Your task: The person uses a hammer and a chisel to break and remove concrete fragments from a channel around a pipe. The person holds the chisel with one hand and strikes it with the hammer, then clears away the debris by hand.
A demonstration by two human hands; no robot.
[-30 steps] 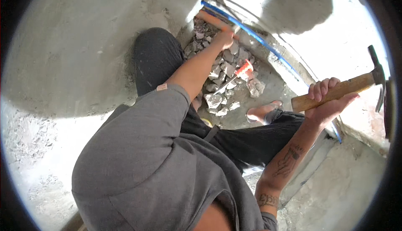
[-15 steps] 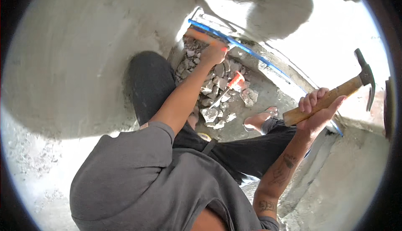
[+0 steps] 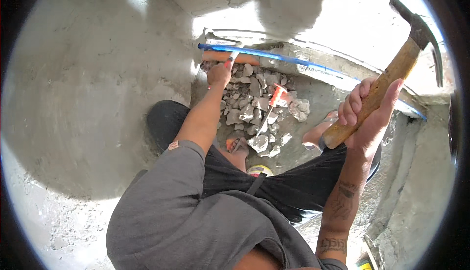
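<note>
A claw hammer with a wooden handle and dark metal head is held up at the right. My right hand wraps round its handle, the head pointing up and away. Farther off, my left hand is closed round a slim red and pale tool. Its exact kind is too small to tell. Its pale end crosses in front of a blue pipe along the wall's foot. Close to that hand lies an orange pipe. A chisel with an orange-red grip rests on broken rubble.
Bare cement walls rise at the left and far side, with a ledge behind the blue pipe. My sandalled feet stand either side of the rubble. A round tub sits between my legs.
The view has shifted, bringing the rubble and blue pipe lower. My right hand has raised the hammer. My left hand stays near the orange pipe, and the red and pale tool now shows more plainly.
</note>
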